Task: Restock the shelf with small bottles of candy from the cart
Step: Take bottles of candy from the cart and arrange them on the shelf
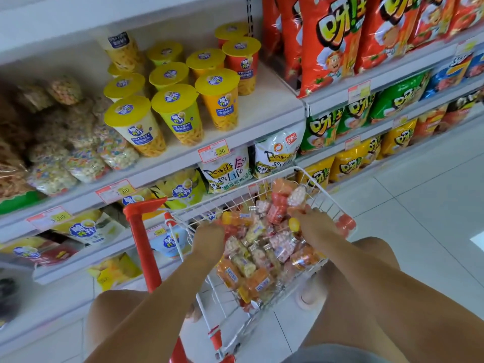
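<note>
A small white wire cart with red trim stands in front of me, piled with several small candy bottles in orange, pink and pale colours. Both my hands reach down into the pile. My left hand is curled over bottles at the cart's left side; what its fingers hold is hidden. My right hand grips bottles at the far right of the pile, with a pink-filled bottle and a yellow one sticking out from it. The shelf rises to the left and ahead.
Yellow-lidded snack cups fill the upper shelf, with bagged cereal snacks to their left. Chip bags hang on the right-hand shelves. The cart's red handle post stands by my left arm. White tiled floor lies to the right.
</note>
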The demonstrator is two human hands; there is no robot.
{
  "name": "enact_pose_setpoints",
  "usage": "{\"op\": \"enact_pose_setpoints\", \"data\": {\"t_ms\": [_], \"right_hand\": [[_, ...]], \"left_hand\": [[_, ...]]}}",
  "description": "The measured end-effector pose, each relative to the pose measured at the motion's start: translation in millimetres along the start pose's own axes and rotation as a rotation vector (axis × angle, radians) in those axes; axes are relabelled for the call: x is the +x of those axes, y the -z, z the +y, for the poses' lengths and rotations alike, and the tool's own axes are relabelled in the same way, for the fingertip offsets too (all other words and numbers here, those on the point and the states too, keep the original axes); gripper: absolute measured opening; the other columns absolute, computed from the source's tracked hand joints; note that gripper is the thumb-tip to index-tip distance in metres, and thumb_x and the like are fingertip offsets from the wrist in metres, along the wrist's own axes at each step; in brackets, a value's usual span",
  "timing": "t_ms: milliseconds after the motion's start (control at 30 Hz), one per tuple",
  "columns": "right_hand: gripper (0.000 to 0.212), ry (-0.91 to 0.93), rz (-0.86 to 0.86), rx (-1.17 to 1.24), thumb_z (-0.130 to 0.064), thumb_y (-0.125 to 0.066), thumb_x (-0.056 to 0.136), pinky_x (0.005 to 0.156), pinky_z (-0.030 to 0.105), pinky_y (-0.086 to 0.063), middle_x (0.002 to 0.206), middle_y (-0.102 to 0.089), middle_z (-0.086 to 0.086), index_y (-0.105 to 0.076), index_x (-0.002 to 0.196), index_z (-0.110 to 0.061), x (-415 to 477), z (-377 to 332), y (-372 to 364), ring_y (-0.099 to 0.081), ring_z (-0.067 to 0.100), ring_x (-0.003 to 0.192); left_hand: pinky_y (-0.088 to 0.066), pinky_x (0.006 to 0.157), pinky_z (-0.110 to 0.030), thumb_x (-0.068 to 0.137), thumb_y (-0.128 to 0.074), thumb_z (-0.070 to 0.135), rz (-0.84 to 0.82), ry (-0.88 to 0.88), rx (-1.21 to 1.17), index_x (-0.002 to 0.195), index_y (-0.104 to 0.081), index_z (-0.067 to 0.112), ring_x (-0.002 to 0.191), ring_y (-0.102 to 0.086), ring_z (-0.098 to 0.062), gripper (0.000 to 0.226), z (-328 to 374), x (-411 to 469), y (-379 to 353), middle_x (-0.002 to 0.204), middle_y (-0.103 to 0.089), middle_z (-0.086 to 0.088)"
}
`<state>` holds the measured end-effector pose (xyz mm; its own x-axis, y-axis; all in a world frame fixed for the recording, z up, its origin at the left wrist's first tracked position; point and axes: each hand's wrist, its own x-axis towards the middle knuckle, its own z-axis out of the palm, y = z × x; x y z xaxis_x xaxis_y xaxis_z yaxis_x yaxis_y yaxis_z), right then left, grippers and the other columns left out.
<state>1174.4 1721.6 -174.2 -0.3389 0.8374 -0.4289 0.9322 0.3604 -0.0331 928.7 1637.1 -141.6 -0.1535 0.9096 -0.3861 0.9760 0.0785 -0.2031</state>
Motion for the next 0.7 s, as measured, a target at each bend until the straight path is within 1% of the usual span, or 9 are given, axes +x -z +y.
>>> {"op": "enact_pose_setpoints", "data": {"t_ms": [100,200,233,333,400,467,567,667,700], "right_hand": [[0.070,0.017,0.052,0.091,0.001,-0.045,0.088,0.084,0.040,-0.050,0.139,-0.041,0.014,-0.028,0.145,-0.034,2.1,2.0,-1.9,-0.053,0.034,0.114],[0.052,0.032,0.173,0.255,-0.024,-0.055,0.092,0.080,0.038,-0.051,0.123,-0.054,0.010,-0.037,0.141,-0.029,3.0,8.0,-2.8,-0.059,0.030,0.102],[0.048,0.032,0.209,0.346,-0.032,-0.058,0.091,0.078,0.036,-0.050,0.116,-0.058,0.007,-0.042,0.137,-0.026,2.5,8.5,-2.2,-0.059,0.027,0.098],[0.042,-0.001,0.262,0.858,-0.042,-0.066,0.085,0.076,0.030,-0.048,0.102,-0.065,-0.003,-0.056,0.120,-0.022,-1.8,6.8,1.4,-0.059,0.017,0.089],[0.034,-0.028,0.271,1.187,-0.040,-0.068,0.084,0.090,0.035,-0.049,0.103,-0.067,-0.005,-0.060,0.114,-0.024,-6.1,4.6,7.0,-0.062,0.014,0.095],[0.023,-0.053,0.303,1.429,-0.032,-0.069,0.085,0.098,0.040,-0.047,0.103,-0.067,-0.008,-0.062,0.106,-0.027,-11.4,3.0,15.7,-0.062,0.007,0.097],[0.015,-0.073,0.347,1.535,-0.027,-0.068,0.086,0.101,0.043,-0.046,0.102,-0.067,-0.006,-0.063,0.100,-0.029,-18.6,5.4,31.5,-0.061,0.011,0.101],[0.030,-0.090,0.346,1.537,-0.034,-0.068,0.086,0.101,0.041,-0.045,0.107,-0.065,-0.002,-0.059,0.114,-0.027,-26.0,10.6,47.0,-0.058,0.019,0.110],[0.027,-0.085,0.347,1.545,-0.036,-0.068,0.086,0.099,0.039,-0.047,0.109,-0.065,0.000,-0.059,0.111,-0.030,-29.3,11.6,53.2,-0.059,0.020,0.110]], "left_hand": [[-0.042,0.090,-0.034,0.087,-0.053,0.010,-0.023,-0.052,0.118,0.109,-0.061,0.014,0.109,-0.051,-0.025,0.024,5.6,3.9,-7.0,0.109,-0.060,-0.004],[-0.031,0.101,-0.040,0.087,-0.061,0.032,-0.141,-0.159,0.267,0.104,-0.064,0.014,0.126,-0.037,-0.027,0.024,11.1,0.0,-13.2,0.113,-0.060,-0.003],[-0.029,0.102,-0.041,0.088,-0.061,0.031,-0.176,-0.196,0.339,0.104,-0.065,0.015,0.128,-0.033,-0.028,0.023,12.7,-2.5,-14.7,0.115,-0.059,-0.003],[-0.028,0.105,-0.040,0.091,-0.055,0.018,-0.222,-0.207,0.452,0.111,-0.064,0.014,0.130,-0.029,-0.029,0.022,15.1,-4.7,-19.7,0.123,-0.055,-0.004],[-0.028,0.104,-0.039,0.091,-0.055,0.022,-0.229,-0.215,0.525,0.116,-0.062,0.016,0.133,-0.025,-0.030,0.026,15.5,-2.9,-23.6,0.128,-0.051,-0.005],[-0.028,0.103,-0.039,0.092,-0.055,0.026,-0.212,-0.246,0.577,0.120,-0.060,0.017,0.130,-0.026,-0.030,0.030,16.5,-2.7,-26.6,0.131,-0.047,-0.006],[-0.028,0.103,-0.038,0.093,-0.053,0.028,-0.186,-0.289,0.602,0.122,-0.059,0.018,0.126,-0.029,-0.028,0.031,16.7,-3.7,-26.6,0.132,-0.045,-0.006],[-0.030,0.103,-0.038,0.094,-0.051,0.024,-0.188,-0.303,0.547,0.122,-0.059,0.014,0.129,-0.029,-0.028,0.031,14.7,-5.8,-22.7,0.135,-0.043,-0.008],[-0.031,0.103,-0.038,0.093,-0.052,0.022,-0.195,-0.292,0.496,0.123,-0.058,0.012,0.130,-0.028,-0.029,0.032,12.6,-7.6,-21.1,0.136,-0.042,-0.009]]}}
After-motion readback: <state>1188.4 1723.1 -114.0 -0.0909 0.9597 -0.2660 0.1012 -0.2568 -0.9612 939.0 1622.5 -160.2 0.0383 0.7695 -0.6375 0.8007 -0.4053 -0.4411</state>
